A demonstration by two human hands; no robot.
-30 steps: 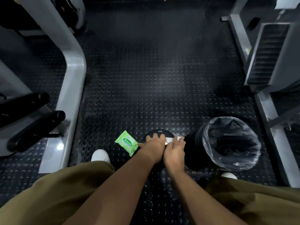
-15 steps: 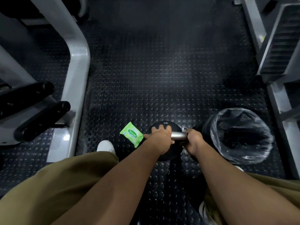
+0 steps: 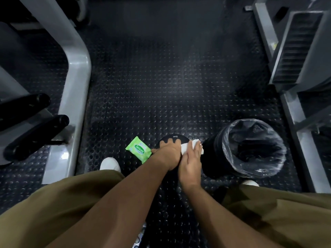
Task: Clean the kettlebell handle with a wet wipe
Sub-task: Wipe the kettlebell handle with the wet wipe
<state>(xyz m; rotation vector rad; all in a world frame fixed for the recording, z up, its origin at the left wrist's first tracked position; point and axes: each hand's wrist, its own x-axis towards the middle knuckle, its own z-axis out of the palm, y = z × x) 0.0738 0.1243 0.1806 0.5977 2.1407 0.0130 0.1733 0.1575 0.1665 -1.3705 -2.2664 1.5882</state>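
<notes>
A black kettlebell (image 3: 174, 137) stands on the studded rubber floor between my legs, mostly hidden under my hands. My left hand (image 3: 169, 151) is closed around the left part of its handle. My right hand (image 3: 190, 158) presses a white wet wipe (image 3: 186, 147) over the right part of the handle, fingers wrapped across it. The handle itself is covered by both hands and the wipe. A green wet wipe pack (image 3: 138, 148) lies flat on the floor just left of the kettlebell.
A black bin with a clear liner (image 3: 250, 149) stands close to the right of the kettlebell. Grey machine frames rise at left (image 3: 77, 83) and right (image 3: 293, 122). Black padded rollers (image 3: 35, 133) jut out at left. My white shoes (image 3: 110, 164) flank the kettlebell.
Half a second ago the bare metal handle showed between my hands, right hand at its far end. Now my right hand has slid back left along the handle and the wipe covers it.
</notes>
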